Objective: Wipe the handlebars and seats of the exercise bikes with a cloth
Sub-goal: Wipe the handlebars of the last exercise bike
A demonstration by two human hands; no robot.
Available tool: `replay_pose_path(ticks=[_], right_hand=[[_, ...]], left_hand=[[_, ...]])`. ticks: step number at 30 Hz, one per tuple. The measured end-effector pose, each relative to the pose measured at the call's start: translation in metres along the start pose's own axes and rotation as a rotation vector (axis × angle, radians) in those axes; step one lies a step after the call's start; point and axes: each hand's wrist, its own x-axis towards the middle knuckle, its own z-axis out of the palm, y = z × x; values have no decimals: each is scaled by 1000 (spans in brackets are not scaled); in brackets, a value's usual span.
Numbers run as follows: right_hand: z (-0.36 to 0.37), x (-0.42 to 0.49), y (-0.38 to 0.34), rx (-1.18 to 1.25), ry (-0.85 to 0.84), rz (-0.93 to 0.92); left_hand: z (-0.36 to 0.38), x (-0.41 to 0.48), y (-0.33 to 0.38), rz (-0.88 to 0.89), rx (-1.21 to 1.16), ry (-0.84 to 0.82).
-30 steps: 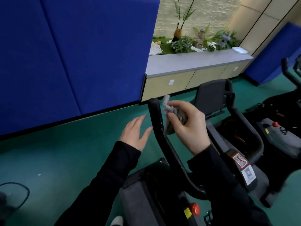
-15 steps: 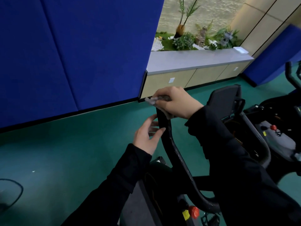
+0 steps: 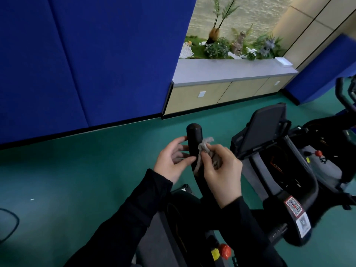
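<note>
The right grip [image 3: 219, 170] has come off the top of the handlebar [image 3: 194, 132]. Half a second ago it capped the tip with the cloth [image 3: 206, 149] under the palm. Now it sits lower, on the bar's right side, and the rounded end cap is bare. I judge the tip wiped and the stroke moving on to the shaft below it.

The right grip is closed on the cloth, thumb and fingers pinching it against the bar. The left grip [image 3: 173, 160] has also closed in. Earlier its fingers lay open beside the bar. Now the thumb and curled fingers hold the bar from the left, just opposite the cloth, steadying it.

The cloth is small, grey and crumpled. One tuft pokes up past the thumb, and a thin strip trails down along the bar. The bar is matte black and runs down in a curve toward the bike body, hidden below by the sleeves. The next bike [image 3: 289, 170] stands to the right, untouched.
</note>
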Motion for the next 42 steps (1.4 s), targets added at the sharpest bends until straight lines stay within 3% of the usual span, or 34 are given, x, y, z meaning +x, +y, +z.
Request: replay_pose_path(ticks=[5,9,13,18,21,24,31,34,42], right_hand=[[6,13,-13,66,101,3],[7,12,-15,18,53,-24],[0,7,-6,86,-54,118],[14,42,-15,215,29,210],[18,55,-9,420,-127,354],[16,53,0,441,-236,344],[7,26,18,430,-316,389],[8,29,9,511,-250,422],[-4,-1,3,111,-126,187]], left_hand=[[1,3,-1,-14,-48,6],[0,4,-3,-18,-59,3],[0,4,-2,-5,-45,-4],[2,2,3,-4,-80,6],[1,0,5,-12,-83,-5],[1,-1,5,-15,-79,4],[2,-1,4,-24,-66,31],[1,1,1,-28,-64,34],[3,0,-7,-13,-68,55]])
